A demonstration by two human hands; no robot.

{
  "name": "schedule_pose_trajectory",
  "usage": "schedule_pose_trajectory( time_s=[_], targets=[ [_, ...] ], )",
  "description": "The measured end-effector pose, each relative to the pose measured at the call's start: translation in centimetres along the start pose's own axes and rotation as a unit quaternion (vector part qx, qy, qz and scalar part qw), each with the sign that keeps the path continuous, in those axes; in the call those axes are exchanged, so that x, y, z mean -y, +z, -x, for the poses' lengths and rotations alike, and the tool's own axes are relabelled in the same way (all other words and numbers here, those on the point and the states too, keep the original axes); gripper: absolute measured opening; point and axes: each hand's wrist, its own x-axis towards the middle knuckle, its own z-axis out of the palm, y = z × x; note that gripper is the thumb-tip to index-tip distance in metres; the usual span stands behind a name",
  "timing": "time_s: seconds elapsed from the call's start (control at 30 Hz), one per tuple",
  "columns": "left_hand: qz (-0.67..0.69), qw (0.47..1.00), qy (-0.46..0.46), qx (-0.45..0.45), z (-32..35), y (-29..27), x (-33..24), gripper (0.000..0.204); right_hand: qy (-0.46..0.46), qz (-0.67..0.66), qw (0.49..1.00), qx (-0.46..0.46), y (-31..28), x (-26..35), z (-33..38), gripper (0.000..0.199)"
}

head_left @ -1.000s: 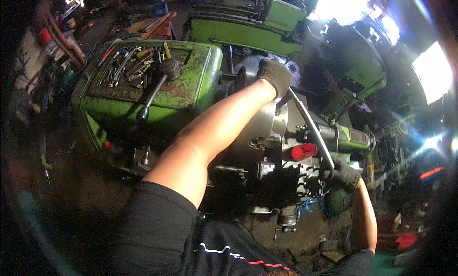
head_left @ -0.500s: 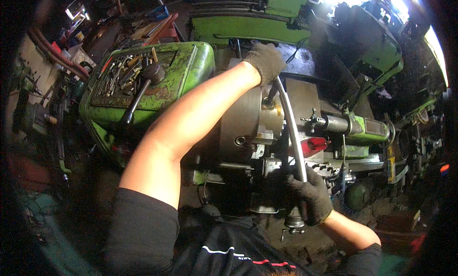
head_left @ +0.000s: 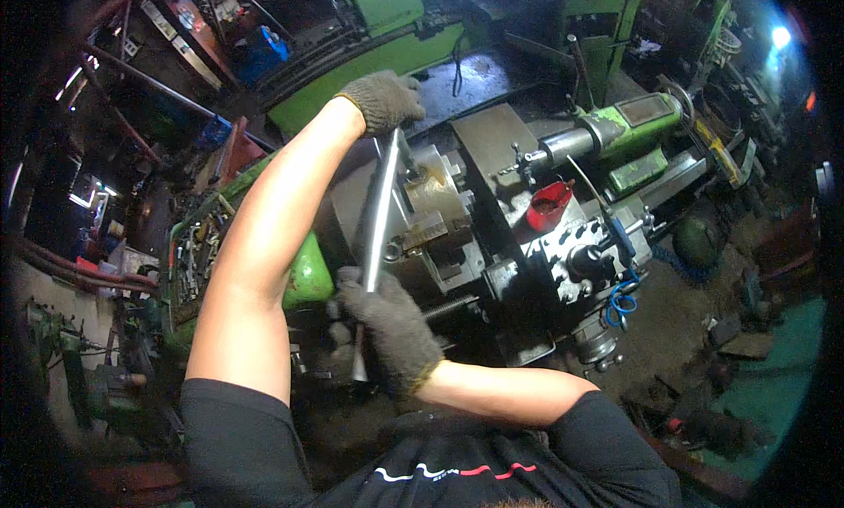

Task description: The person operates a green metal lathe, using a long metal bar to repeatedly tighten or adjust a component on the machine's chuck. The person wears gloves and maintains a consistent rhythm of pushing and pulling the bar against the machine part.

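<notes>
Workshop floor point(head_left: 651, 345), dark and cluttered, surrounds a green lathe seen from above; a second green machine point(head_left: 347, 90) stands beyond it, with a blue object point(head_left: 274, 42) farther off at upper left. Across the near side of the view runs the operator's black shirt point(head_left: 440, 460), marked with a white and red line.

Bar point(head_left: 381, 214): a bright steel rod, slanting between the two gloved hands and passing over the chuck point(head_left: 350, 196). Its lower end projects below the right hand.

Right hand point(head_left: 391, 328): wrapped around the lower part of the bar, the fingers holding it narrowly. Left hand point(head_left: 382, 102): at the upper end of the bar, fingers bent; whether they close around the bar cannot be told, since the glove covers that end.

Headstock point(head_left: 308, 271): green, partly behind the left forearm; small tools point(head_left: 198, 257) lie on its top at left. To the right of the chuck lies a flat grey plate point(head_left: 492, 143). Red cup point(head_left: 549, 206): just beside the tool post point(head_left: 585, 260), tilted, its mouth facing upward. Blue hose point(head_left: 622, 304): coiled, near the tool post. Tailstock point(head_left: 646, 112): green, at upper right, its steel quill point(head_left: 567, 145) pointing toward the chuck.
</notes>
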Motion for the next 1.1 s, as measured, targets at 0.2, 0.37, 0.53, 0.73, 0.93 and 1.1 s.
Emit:
schedule_pose_trajectory(
  time_s=[0.2,0.37,0.53,0.73,0.93,1.1],
  targets=[
    [0.034,0.995,-0.085,0.035,2.0,-3.0,0.6,0.019,0.052,0.114,0.992,0.031,-2.4,8.1,5.9,0.041],
    [0.072,0.979,-0.191,0.017,5.6,-4.7,-1.0,0.027,-0.002,0.585,0.811,-0.024,-8.0,20.6,7.8,0.050],
    [0.214,0.930,-0.298,-0.005,6.8,-4.5,-4.5,0.036,-0.199,0.928,0.312,-0.048,-8.2,29.7,3.8,0.032],
    [0.334,0.883,-0.304,-0.125,9.6,-0.6,-6.2,0.037,-0.241,0.957,0.155,-0.036,-9.7,35.1,-6.2,0.023],
    [0.363,0.851,-0.376,-0.044,9.1,-2.3,-7.4,0.038,-0.126,0.979,0.152,-0.057,-6.0,37.3,-12.8,0.034],
    [0.385,0.828,-0.405,-0.046,8.3,-0.9,-6.7,0.042,-0.165,0.976,0.118,-0.072,-6.9,40.5,-20.1,0.027]
  ],
)
